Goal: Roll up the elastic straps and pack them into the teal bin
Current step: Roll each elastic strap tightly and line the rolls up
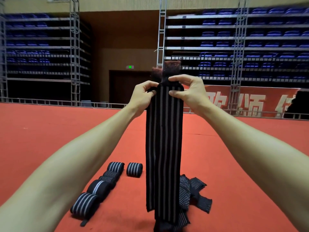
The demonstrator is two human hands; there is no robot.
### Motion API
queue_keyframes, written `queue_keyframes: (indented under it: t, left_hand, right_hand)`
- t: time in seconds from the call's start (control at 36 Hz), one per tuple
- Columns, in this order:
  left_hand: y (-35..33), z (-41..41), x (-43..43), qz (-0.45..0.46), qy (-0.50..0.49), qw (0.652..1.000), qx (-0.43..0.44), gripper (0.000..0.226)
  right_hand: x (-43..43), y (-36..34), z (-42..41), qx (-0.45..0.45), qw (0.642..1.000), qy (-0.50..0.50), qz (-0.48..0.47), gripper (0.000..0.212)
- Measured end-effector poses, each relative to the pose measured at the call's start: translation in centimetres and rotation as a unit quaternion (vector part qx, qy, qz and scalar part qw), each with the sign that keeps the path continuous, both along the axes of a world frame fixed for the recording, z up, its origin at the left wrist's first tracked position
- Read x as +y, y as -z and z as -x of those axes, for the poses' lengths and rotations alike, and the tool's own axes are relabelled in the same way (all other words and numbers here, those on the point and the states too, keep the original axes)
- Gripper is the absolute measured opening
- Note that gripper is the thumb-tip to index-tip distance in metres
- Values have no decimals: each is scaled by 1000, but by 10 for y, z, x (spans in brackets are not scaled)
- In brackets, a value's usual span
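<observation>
A long black elastic strap with grey stripes (163,148) hangs straight down in front of me, its lower end reaching the red floor. My left hand (143,96) pinches its top left edge and my right hand (189,92) pinches its top right edge, just under a fuzzy dark fastener end that sticks up above my fingers. Several rolled-up straps (100,186) lie in a row on the floor to the lower left, with one more roll (134,169) beside them. Unrolled straps (194,191) lie in a loose heap behind the hanging one. No teal bin is in view.
The red carpeted floor (50,131) stretches out on all sides. A low metal railing (50,102) and a red banner (250,104) run along its far edge, with metal truss towers and tiers of blue seats beyond.
</observation>
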State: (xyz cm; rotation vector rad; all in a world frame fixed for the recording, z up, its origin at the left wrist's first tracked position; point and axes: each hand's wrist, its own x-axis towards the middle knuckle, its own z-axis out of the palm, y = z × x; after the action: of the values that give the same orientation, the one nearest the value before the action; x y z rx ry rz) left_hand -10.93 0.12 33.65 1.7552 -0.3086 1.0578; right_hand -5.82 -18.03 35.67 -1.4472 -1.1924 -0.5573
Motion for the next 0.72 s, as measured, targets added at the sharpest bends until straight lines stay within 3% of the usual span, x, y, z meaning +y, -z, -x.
queue_keyframes:
  t: [0.39, 0.72]
  left_hand:
    - [1, -6, -7, 45, 35, 998, -14, 33]
    - [-3, 0, -23, 135, 132, 982, 4, 28]
  right_hand:
    - [3, 11, -5, 31, 999, 5, -11, 43]
    - [8, 15, -10, 10, 999, 23, -20, 34]
